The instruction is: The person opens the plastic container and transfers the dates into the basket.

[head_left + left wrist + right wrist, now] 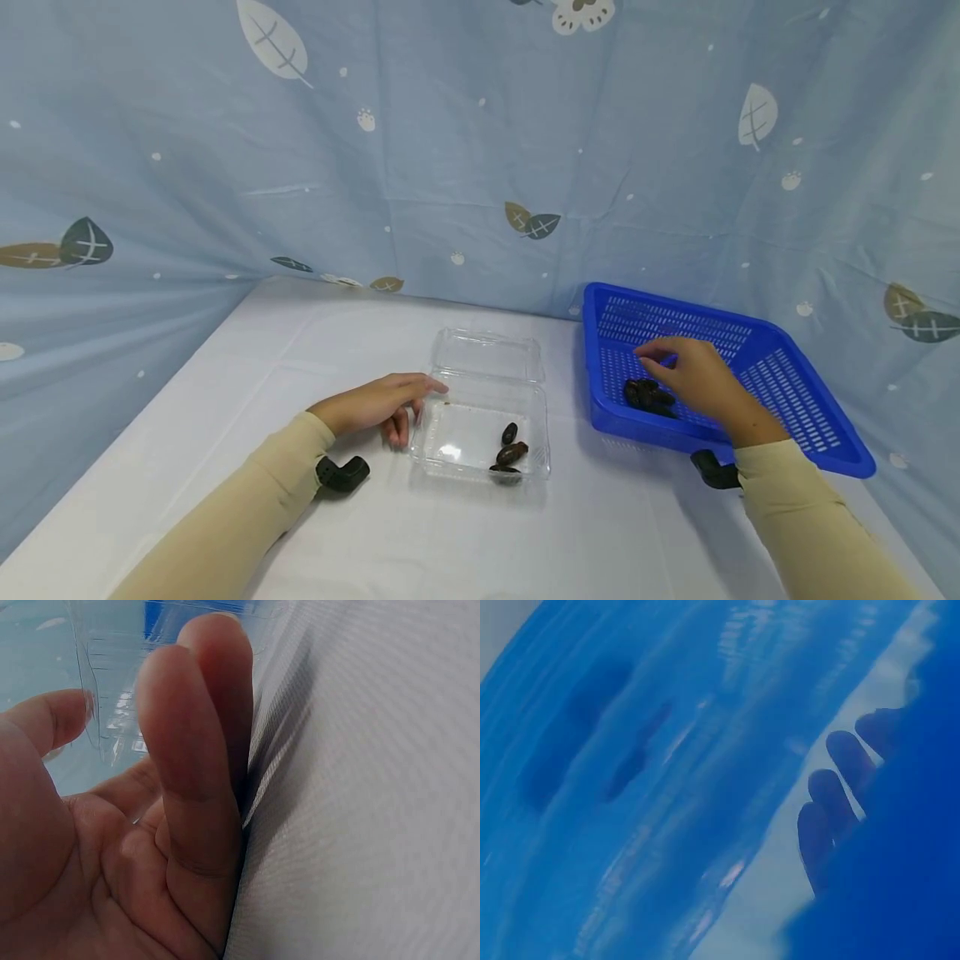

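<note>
In the head view a clear plastic clamshell box (480, 408) lies with its lid folded back. A few dark brown, date-like fruits (512, 453) are at its near right corner. My left hand (386, 407) holds the box's left edge, one digit over the rim and other fingers outside near the cloth. My right hand (693, 375) hovers inside the blue basket (795, 350), thumb and index finger apart with nothing seen between them. Several more dark fruits (648, 397) lie below it on the basket floor. The right wrist view is hazy, with fingers (829, 799) partly hidden by blue.
A white cloth (322, 333) covers the table. A blue leaf-print curtain (450, 167) hangs behind and at both sides. The basket's raised rim stands to the right of the box. Black wrist mounts (342, 474) sit under both forearms.
</note>
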Tool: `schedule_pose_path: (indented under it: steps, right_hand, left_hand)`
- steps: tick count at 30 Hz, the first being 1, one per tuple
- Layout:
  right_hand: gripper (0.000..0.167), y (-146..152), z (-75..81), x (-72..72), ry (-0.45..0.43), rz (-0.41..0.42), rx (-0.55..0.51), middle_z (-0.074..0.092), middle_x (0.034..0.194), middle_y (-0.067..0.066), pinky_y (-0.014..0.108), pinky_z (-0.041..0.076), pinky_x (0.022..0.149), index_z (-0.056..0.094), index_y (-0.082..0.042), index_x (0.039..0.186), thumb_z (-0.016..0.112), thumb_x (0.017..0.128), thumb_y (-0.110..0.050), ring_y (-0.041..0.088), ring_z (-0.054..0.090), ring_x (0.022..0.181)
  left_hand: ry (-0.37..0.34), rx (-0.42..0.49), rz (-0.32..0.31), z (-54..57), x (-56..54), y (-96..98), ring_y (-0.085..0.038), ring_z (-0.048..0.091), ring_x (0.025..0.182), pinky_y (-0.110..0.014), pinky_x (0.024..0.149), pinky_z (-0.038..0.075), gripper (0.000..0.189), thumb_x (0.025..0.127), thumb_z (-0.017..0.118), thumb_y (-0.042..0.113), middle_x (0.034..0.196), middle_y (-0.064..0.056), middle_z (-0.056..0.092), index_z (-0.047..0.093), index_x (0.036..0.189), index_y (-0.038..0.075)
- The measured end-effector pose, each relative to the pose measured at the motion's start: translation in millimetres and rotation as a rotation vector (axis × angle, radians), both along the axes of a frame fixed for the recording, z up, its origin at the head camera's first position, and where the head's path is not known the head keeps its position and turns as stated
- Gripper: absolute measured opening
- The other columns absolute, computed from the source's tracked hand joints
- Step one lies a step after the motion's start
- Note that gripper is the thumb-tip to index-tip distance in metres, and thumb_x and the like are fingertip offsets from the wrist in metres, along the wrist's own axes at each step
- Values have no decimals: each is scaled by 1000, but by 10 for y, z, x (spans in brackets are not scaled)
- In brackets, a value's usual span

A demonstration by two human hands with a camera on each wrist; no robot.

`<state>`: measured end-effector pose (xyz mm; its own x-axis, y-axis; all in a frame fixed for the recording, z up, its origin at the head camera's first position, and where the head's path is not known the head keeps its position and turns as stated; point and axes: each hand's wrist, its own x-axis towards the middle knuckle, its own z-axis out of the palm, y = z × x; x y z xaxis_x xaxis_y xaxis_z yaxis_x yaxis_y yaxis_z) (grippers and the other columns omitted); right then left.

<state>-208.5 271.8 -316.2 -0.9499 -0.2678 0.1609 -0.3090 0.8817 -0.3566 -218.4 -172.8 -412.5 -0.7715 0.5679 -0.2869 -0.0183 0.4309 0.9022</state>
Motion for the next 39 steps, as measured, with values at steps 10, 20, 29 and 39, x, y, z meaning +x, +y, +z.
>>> schedule_pose_path:
  steps: [10,20,29,39]
  right_hand:
    - [21,-745,0,263,164,237,-104,73,108,8,44,60,81,77,-10,107,73,89,-2,27,68,100]
    - [21,-1168,-196,312,47,368,-76,74,104,1,24,56,70,78,-13,108,75,88,-5,18,66,97]
    - [22,-1339,-359,260,-16,458,-19,76,106,-1,42,57,91,78,-11,109,76,87,-7,22,68,103]
    - [23,-1368,-501,209,-64,483,51,77,106,-2,58,42,108,78,-12,107,77,85,-6,22,69,107]
  left_hand:
    - [-4,7,-6,-7,-12,6,-16,66,58,-32,58,58,51,107,34,54,105,-11,52,50,145,25]
    - [-16,5,0,13,-2,11,-16,65,57,-31,58,58,50,107,34,53,105,-11,52,51,145,26]
    - [-17,1,9,23,10,13,-16,65,57,-31,58,57,48,108,34,51,104,-11,53,50,145,25]
    - [-18,8,-7,6,-3,12,-16,65,58,-30,58,57,50,108,33,50,105,-11,51,48,147,22]
